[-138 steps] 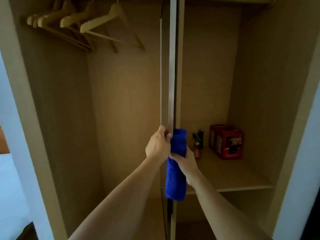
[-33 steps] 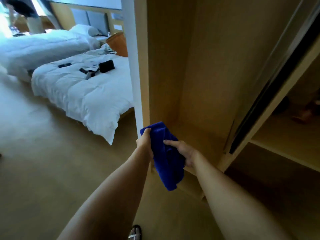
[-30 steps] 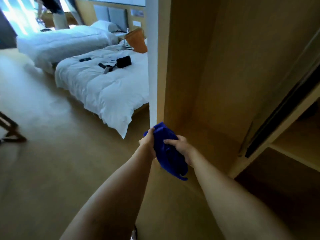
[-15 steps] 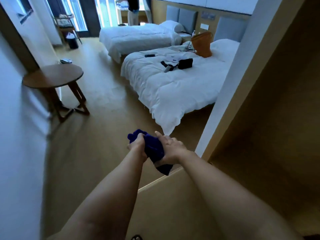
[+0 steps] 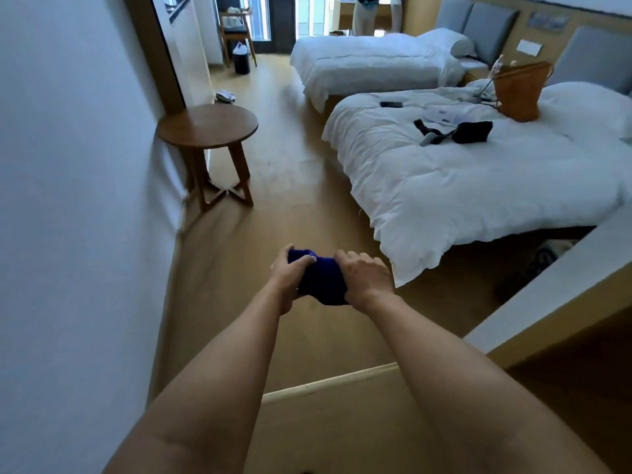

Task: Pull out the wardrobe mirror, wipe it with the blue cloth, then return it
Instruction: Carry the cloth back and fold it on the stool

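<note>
The blue cloth (image 5: 321,280) is bunched into a dark wad between the two hands, held out in front of the body above the floor (image 5: 290,186). The left hand (image 5: 286,275) closes on its left end, thumb laid over the top and fingers wrapped underneath; the right hand (image 5: 365,280) clamps the right end from above, knuckles up, fingers curled down over the fabric. Only the middle of the cloth shows between them, with a little sagging below the right wrist.

The mirror is out of view. Of the wardrobe (image 5: 554,302) only a pale edge shows, running along the right side, with a light strip of panel crossing low behind the forearms.

Ahead and to the left a round wooden table (image 5: 207,125) stands against the white wall (image 5: 68,200). To the right is a bed (image 5: 478,179) with a white duvet (a black pouch (image 5: 471,131), a phone (image 5: 391,104) and a brown bag (image 5: 519,92) lie on it), and a second bed (image 5: 372,58) sits beyond it. At the far end a chair (image 5: 236,29) stands by the window, and a person's legs (image 5: 364,15) are visible there. Nothing lies between the hands and the floor below them.

Both forearms stretch forward nearly parallel, bare, converging slightly at the cloth, wrists level with each other.
</note>
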### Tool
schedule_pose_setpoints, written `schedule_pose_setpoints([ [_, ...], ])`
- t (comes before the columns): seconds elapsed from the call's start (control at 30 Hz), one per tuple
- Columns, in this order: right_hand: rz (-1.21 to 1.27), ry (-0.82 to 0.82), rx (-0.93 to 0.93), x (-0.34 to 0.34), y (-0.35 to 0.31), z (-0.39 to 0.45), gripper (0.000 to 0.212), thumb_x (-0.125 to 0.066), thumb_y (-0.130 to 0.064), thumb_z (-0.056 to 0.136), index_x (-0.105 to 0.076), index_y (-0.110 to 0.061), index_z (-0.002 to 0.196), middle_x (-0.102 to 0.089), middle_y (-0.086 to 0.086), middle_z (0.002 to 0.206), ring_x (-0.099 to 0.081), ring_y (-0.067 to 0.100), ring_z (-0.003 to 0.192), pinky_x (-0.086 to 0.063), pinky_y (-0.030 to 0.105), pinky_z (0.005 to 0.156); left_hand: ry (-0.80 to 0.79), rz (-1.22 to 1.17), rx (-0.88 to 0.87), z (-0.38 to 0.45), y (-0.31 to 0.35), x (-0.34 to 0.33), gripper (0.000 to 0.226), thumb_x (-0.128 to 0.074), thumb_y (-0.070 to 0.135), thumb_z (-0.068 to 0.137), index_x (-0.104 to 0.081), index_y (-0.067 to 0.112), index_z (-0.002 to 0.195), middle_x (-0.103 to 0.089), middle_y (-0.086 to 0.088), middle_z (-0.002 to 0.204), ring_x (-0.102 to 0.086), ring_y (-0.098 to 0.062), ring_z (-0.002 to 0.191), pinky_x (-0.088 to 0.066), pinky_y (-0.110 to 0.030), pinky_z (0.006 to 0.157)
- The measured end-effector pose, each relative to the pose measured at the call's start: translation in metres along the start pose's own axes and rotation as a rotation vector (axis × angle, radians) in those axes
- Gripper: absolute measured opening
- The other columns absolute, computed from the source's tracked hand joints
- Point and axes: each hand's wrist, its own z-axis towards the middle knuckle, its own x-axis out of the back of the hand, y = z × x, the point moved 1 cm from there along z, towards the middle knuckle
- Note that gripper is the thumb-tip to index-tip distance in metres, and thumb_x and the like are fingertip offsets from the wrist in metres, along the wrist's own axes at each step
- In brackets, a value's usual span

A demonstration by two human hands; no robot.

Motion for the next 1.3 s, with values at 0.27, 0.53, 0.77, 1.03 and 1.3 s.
schedule_pose_setpoints([
  [0.27, -0.146, 0.005, 0.161, -0.024, 0.013, 0.066, 0.042, -0.060, -0.020, 0.085, -0.045, -0.019, 0.124, -0.058, 0.003, 0.116, -0.056, 0.024, 0.102, -0.041, 0.035, 0.084, 0.303, 0.084, 0.019, 0.069, 0.014, -0.009, 0.039, -0.077, 0.018, 0.074, -0.045, 0.017, 0.096, -0.045, -0.012, 0.123, -0.057, -0.031, 0.099, -0.056, -0.046, 0.080],
  [0.53, -0.154, -0.039, 0.185, -0.020, 0.086, 0.186, 0.049, -0.065, -0.020, 0.082, -0.043, -0.015, 0.127, -0.057, 0.003, 0.121, -0.055, 0.024, 0.106, -0.041, 0.036, 0.088, 0.382, 0.266, -0.094, 0.181, 0.076, -0.066, 0.030, -0.069, 0.018, 0.080, -0.055, 0.026, 0.105, -0.038, -0.004, 0.114, -0.050, -0.024, 0.087, -0.052, -0.042, 0.088],
  [0.77, -0.145, -0.099, 0.177, -0.013, 0.152, 0.291, 0.048, -0.069, -0.015, 0.075, -0.048, -0.016, 0.118, -0.058, 0.003, 0.117, -0.056, 0.025, 0.108, -0.041, 0.036, 0.088, 0.323, 0.672, -0.211, 0.265, 0.136, -0.117, 0.014, -0.051, 0.025, 0.093, -0.060, 0.019, 0.102, -0.028, -0.007, 0.142, -0.051, -0.027, 0.109, -0.044, -0.035, 0.094],
  [1.03, -0.110, -0.095, 0.146, -0.018, 0.187, 0.382, 0.044, -0.067, -0.015, 0.076, -0.048, -0.017, 0.117, -0.058, 0.003, 0.116, -0.054, 0.025, 0.108, -0.040, 0.036, 0.086, 0.027, 0.701, -0.122, 0.331, 0.170, -0.127, 0.062, -0.062, 0.027, 0.080, -0.041, 0.032, 0.138, 0.016, 0.005, 0.154, -0.018, -0.031, 0.139, -0.032, -0.038, 0.106],
  [1.3, -0.105, -0.084, 0.176, -0.031, 0.178, 0.484, 0.044, -0.067, -0.015, 0.076, -0.048, -0.017, 0.116, -0.059, 0.003, 0.114, -0.056, 0.025, 0.104, -0.041, 0.037, 0.085, 0.047, 0.923, -0.187, 0.414, 0.214, -0.100, 0.068, -0.074, 0.014, 0.071, -0.041, 0.033, 0.127, 0.015, -0.003, 0.154, -0.028, -0.035, 0.133, -0.042, -0.032, 0.095],
])
